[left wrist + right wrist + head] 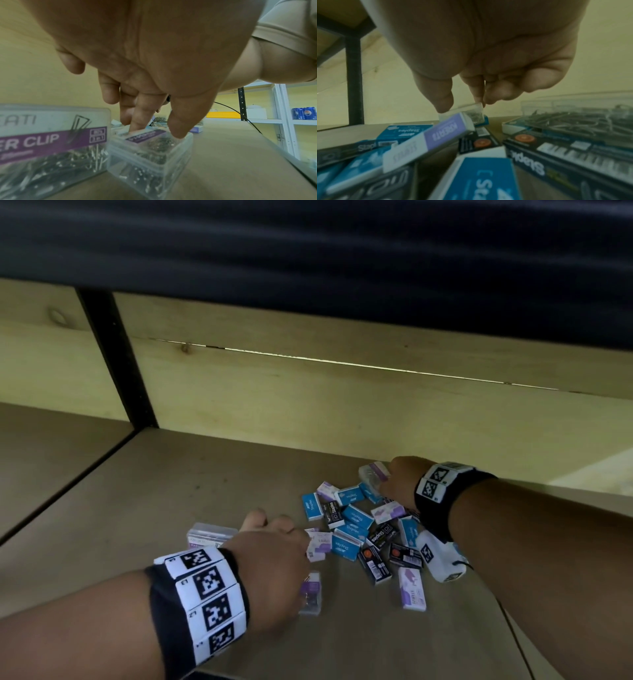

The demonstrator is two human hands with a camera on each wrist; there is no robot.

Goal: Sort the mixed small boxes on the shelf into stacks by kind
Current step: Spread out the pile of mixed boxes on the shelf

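A mixed pile lies on the shelf (154,508): blue staple boxes (356,517), black staple boxes (380,537) and white-and-purple boxes (412,589). My left hand (284,546) reaches down on a clear paper-clip box with a purple label (149,151); thumb (178,129) and fingers (139,121) pinch its top from opposite sides. A larger clear clip box (51,142) stands just left of it. At the pile's far end my right hand (394,484) pinches a small clear box (462,113) between thumb and fingers. A white-and-purple box (436,135) leans just in front of it.
A wooden back board (342,405) closes the shelf behind the pile. A black upright post (116,354) stands at the back left. The dark shelf above (308,251) hangs low. Another clear clip box (582,115) lies right of my right hand. A thin cable (240,115) runs along the shelf edge.
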